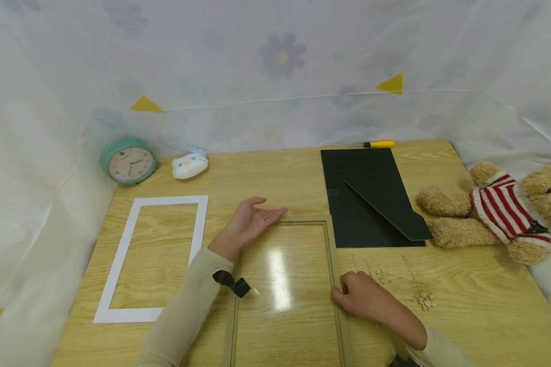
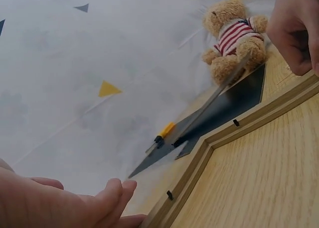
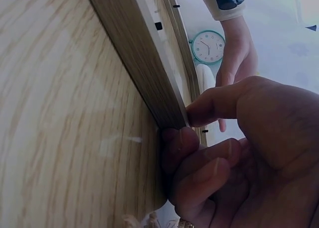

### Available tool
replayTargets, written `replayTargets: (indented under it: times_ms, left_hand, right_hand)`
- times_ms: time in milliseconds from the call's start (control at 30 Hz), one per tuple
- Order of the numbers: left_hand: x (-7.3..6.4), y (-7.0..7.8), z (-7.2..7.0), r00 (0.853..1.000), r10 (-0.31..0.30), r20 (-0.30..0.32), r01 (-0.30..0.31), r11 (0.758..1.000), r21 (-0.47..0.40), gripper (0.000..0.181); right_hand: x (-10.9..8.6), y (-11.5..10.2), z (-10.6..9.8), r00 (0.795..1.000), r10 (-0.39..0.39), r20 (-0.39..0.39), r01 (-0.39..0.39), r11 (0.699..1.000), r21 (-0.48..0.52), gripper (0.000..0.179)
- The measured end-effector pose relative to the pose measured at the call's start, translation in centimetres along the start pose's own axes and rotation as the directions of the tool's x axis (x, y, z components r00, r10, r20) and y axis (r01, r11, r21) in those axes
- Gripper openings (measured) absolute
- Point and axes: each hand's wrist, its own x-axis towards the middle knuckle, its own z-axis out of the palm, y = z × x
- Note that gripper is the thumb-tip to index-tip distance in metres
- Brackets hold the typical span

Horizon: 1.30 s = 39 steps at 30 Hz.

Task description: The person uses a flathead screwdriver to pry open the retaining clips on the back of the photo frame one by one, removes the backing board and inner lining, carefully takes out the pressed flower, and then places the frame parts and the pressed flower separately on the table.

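Observation:
A wooden picture frame (image 1: 328,239) lies on the table in front of me, a glare showing on the clear pane (image 1: 280,300) inside it. At its right side my right hand (image 1: 365,298) pinches the rail; in the right wrist view the thumb is on the upper edge and the curled fingers (image 3: 202,175) are against the outer side, low by the tabletop. My left hand (image 1: 252,224) is at the far left corner, palm turned up and fingers extended, with the fingertips right at the frame's far rail. Small black tabs (image 2: 236,122) stick out from the inner edge.
A white mat border (image 1: 124,260) lies left. A black backing board (image 1: 362,204) with a raised stand leg lies right, a yellow screwdriver (image 1: 381,144) behind it. Small metal pieces (image 1: 423,298) lie near my right hand. Teddy bear (image 1: 500,204), clock (image 1: 130,163) and white plush (image 1: 190,165) sit around.

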Motion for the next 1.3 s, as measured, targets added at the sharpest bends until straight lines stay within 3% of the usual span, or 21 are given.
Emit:
replayTargets:
  times_ms: [167,300,367,400,433,467,500,533,600,633,667,700,733,767,800,867,1000,1167,1300]
  left_hand:
    - [-0.6,0.6,-0.1,1.000,-0.017,-0.002,0.017,0.996,-0.083,0.082]
    - [-1.0,0.6,-0.2,1.000,0.014,-0.026,-0.015,0.998,-0.054,0.081]
    - [-1.2,0.4,-0.2,0.998,0.056,-0.027,-0.055,0.998,0.032,0.076]
    - [-1.2,0.3,-0.2,0.996,0.089,-0.017,-0.086,0.989,0.124,0.072]
    - [-1.3,0.1,-0.3,0.990,0.140,0.001,-0.136,0.958,0.253,0.068]
    - [-1.3,-0.1,-0.3,0.980,0.196,0.030,-0.190,0.887,0.421,0.064]
    - [-1.4,-0.3,-0.3,0.966,0.252,0.061,-0.237,0.763,0.601,0.060]
    - [-1.4,-0.4,-0.4,0.948,0.303,0.096,-0.266,0.591,0.761,0.058]
    - [-1.5,-0.6,-0.6,0.915,0.372,0.157,-0.238,0.182,0.954,0.057]
    - [-1.6,-0.7,-0.7,0.906,0.385,0.175,-0.193,0.009,0.981,0.058]
    - [-1.7,-0.8,-0.9,0.910,0.374,0.180,-0.142,-0.127,0.982,0.060]
    - [-1.7,-0.9,-1.0,0.920,0.353,0.171,-0.096,-0.220,0.971,0.063]
    - [-1.8,-1.0,-1.1,0.931,0.330,0.158,-0.062,-0.285,0.957,0.065]
    - [-1.9,-1.1,-1.3,0.940,0.310,0.144,-0.035,-0.333,0.942,0.067]
    - [-1.9,-1.1,-1.4,0.947,0.293,0.129,-0.013,-0.367,0.930,0.067]
    - [-2.0,-1.2,-1.7,0.953,0.283,0.108,0.017,-0.407,0.913,0.069]
    - [-2.1,-1.1,-2.0,0.949,0.300,0.101,0.042,-0.434,0.900,0.070]
    - [-2.3,-0.9,-2.2,0.954,0.286,0.094,0.040,-0.430,0.902,0.071]
    - [-2.3,-0.7,-2.6,0.954,0.282,0.099,0.018,-0.385,0.923,0.069]
  right_hand:
    - [-0.1,0.0,0.0,1.000,0.011,0.003,-0.011,1.000,0.001,0.047]
    - [-0.2,0.1,0.0,1.000,0.011,0.005,-0.010,1.000,-0.006,0.047]
    - [-0.2,0.2,0.1,1.000,0.012,0.006,-0.012,1.000,-0.010,0.047]
    - [-0.2,0.2,0.1,1.000,0.012,0.007,-0.012,1.000,-0.014,0.047]
    - [-0.2,0.2,0.1,1.000,0.015,0.009,-0.014,1.000,-0.017,0.047]
    - [-0.2,0.3,0.1,1.000,0.017,0.012,-0.017,1.000,-0.018,0.047]
    - [-0.2,0.3,0.2,1.000,0.019,0.014,-0.018,1.000,-0.018,0.047]
    - [-0.2,0.2,0.2,1.000,0.021,0.015,-0.021,1.000,-0.019,0.047]
    - [-0.2,0.2,0.3,1.000,0.020,0.014,-0.019,1.000,-0.016,0.047]
    - [-0.2,0.2,0.3,1.000,0.019,0.013,-0.019,1.000,-0.013,0.047]
    - [-0.2,0.2,0.3,1.000,0.017,0.009,-0.017,1.000,-0.012,0.047]
    - [-0.2,0.2,0.3,1.000,0.014,0.006,-0.014,1.000,-0.010,0.046]
    - [-0.3,0.2,0.3,1.000,0.013,0.003,-0.013,1.000,-0.009,0.046]
    - [-0.3,0.2,0.4,1.000,0.011,0.001,-0.011,1.000,-0.007,0.046]
    - [-0.3,0.2,0.4,1.000,0.010,0.000,-0.010,1.000,-0.003,0.046]
    - [-0.4,0.2,0.4,1.000,0.009,-0.002,-0.009,1.000,-0.003,0.045]
    - [-0.3,0.0,0.3,1.000,0.017,0.008,-0.016,1.000,-0.007,0.047]
    - [-0.5,0.0,0.3,1.000,0.017,0.004,-0.017,1.000,-0.011,0.047]
    - [-0.5,0.2,0.3,0.999,0.026,0.033,-0.026,1.000,0.017,0.048]
